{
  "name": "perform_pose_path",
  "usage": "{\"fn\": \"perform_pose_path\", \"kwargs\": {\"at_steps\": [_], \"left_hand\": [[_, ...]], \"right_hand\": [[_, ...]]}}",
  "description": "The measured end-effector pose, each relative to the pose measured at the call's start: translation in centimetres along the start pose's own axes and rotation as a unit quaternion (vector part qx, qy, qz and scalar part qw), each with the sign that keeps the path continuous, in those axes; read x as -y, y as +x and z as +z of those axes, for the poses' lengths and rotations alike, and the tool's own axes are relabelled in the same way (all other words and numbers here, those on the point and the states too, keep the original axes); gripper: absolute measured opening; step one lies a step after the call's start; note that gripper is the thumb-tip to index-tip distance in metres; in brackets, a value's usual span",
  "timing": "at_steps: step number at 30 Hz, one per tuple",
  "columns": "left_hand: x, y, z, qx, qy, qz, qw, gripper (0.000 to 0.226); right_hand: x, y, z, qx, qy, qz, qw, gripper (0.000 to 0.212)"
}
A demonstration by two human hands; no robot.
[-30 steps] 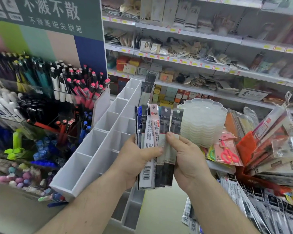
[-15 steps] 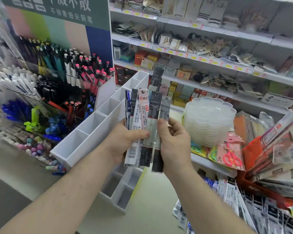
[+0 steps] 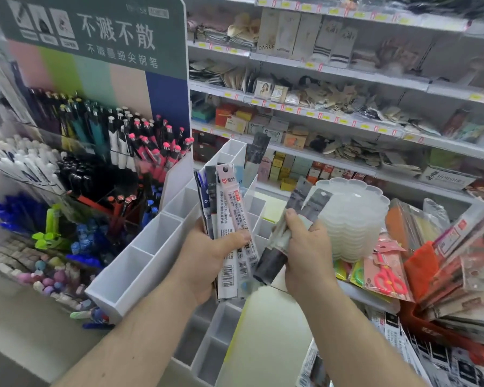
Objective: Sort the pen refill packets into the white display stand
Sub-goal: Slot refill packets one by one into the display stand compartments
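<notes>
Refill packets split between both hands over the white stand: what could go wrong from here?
1. The left hand pinches a loose fan of packets under one thumb; one could slide out and fall.
2. The right hand grips dark packets bunched and tilted; they may crease.
3. A dark packet already stands in the white display stand; mixing types is possible.

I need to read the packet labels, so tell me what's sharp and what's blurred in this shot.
Head view: the pink-topped packet in the left hand is fairly sharp, its barcode visible; the dark packets in the right hand are motion-smeared; shelves bow from wide-angle distortion.
</notes>
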State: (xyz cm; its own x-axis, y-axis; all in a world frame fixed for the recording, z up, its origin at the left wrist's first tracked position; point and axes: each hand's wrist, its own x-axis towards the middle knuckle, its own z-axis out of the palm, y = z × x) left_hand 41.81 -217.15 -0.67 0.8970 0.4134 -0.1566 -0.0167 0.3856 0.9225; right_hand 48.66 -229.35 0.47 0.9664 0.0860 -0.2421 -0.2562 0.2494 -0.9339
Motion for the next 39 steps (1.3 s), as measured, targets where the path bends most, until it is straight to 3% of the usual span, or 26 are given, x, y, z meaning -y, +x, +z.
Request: {"fn": "perform_pose_path", "kwargs": {"at_steps": [6, 12, 19, 22, 26, 29, 33, 36, 39], "left_hand": [[-0.3, 0.1, 0.0, -0.016, -0.018, 0.031, 0.999, 0.034], [-0.2, 0.3, 0.3, -0.007, -0.015, 0.02, 1.0, 0.033], [-0.2, 0.4, 0.1, -0.004, -0.031, 0.001, 1.0, 0.032], [-0.1, 0.6, 0.0, 0.0, -0.033, -0.003, 0.999, 0.046], [-0.1, 0.5, 0.1, -0.004, -0.023, -0.008, 1.0, 0.037], [-0.1, 0.5, 0.1, 0.004, -0.017, -0.011, 1.0, 0.027], [-0.2, 0.4, 0.0, 0.014, -0.018, -0.011, 1.0, 0.029], [-0.1, 0.4, -0.1, 0.014, -0.017, -0.01, 1.0, 0.029], [-0.1, 0.3, -0.1, 0.012, -0.012, -0.015, 1.0, 0.026]], "right_hand": [[2.0, 5.6, 0.7, -0.08, -0.046, 0.008, 0.996, 0.017], [4.4, 10.8, 4.2, -0.096, -0.039, 0.035, 0.994, 0.016], [5.2, 13.8, 6.2, -0.063, -0.178, -0.093, 0.978, 0.006], [4.7, 14.4, 6.4, -0.045, -0.209, -0.129, 0.968, 0.008], [3.7, 15.2, 7.4, 0.012, -0.27, -0.1, 0.958, 0.016], [2.7, 15.2, 7.8, 0.067, -0.374, -0.053, 0.924, 0.021], [2.6, 14.9, 8.2, 0.028, -0.387, -0.1, 0.916, 0.008], [2.4, 14.8, 8.3, 0.033, -0.404, -0.136, 0.904, 0.012], [2.4, 15.3, 8.1, 0.049, -0.428, -0.102, 0.897, 0.016]]}}
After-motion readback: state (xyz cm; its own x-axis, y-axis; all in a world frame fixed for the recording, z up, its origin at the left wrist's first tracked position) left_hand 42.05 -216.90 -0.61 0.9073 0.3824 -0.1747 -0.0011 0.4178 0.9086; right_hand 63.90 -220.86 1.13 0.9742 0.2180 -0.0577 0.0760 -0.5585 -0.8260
